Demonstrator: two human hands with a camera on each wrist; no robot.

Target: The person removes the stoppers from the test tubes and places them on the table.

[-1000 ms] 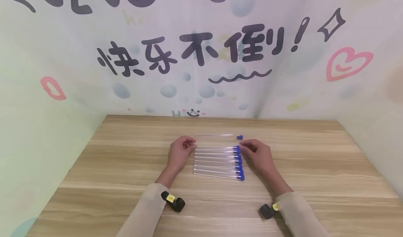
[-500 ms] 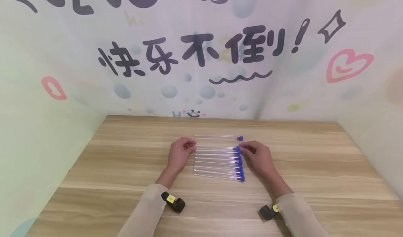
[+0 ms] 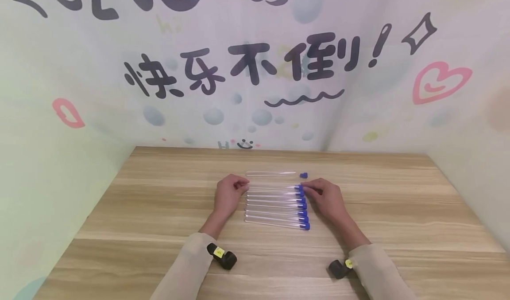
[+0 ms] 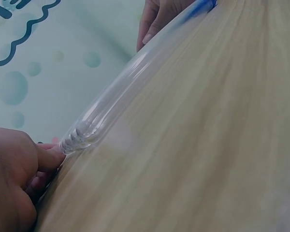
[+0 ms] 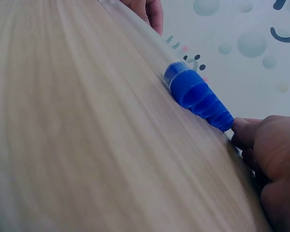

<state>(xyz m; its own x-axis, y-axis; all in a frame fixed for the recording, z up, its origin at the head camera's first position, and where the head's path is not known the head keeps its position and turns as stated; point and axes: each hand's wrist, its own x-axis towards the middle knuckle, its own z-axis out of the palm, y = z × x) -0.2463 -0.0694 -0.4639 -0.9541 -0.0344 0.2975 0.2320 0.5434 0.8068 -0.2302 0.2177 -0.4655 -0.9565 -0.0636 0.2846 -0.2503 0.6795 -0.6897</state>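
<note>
Several clear test tubes (image 3: pixel 272 204) with blue caps (image 3: pixel 304 219) lie side by side in a row on the wooden table, caps to the right. My left hand (image 3: pixel 229 196) pinches the rounded end of the farthest tube in the row with thumb and forefinger. At the other end of that tube, my right hand (image 3: pixel 327 199) pinches the blue cap. In the left wrist view, the fingertips of the left hand (image 4: pixel 14 176) meet the stacked-looking tube ends. The right wrist view has the right hand (image 5: pixel 275 159) against the last of the lined-up caps.
Beyond the row lies an uncapped clear test tube (image 3: pixel 271 173), and a loose blue cap (image 3: pixel 304 175) is just right of its mouth. The table (image 3: pixel 167 176) ends at a printed cloth backdrop (image 3: pixel 191 118). A black camera sits on each wrist.
My right hand has shifted slightly left with the farthest tube's cap. The left hand has barely moved, and the other tubes stay where they were.
</note>
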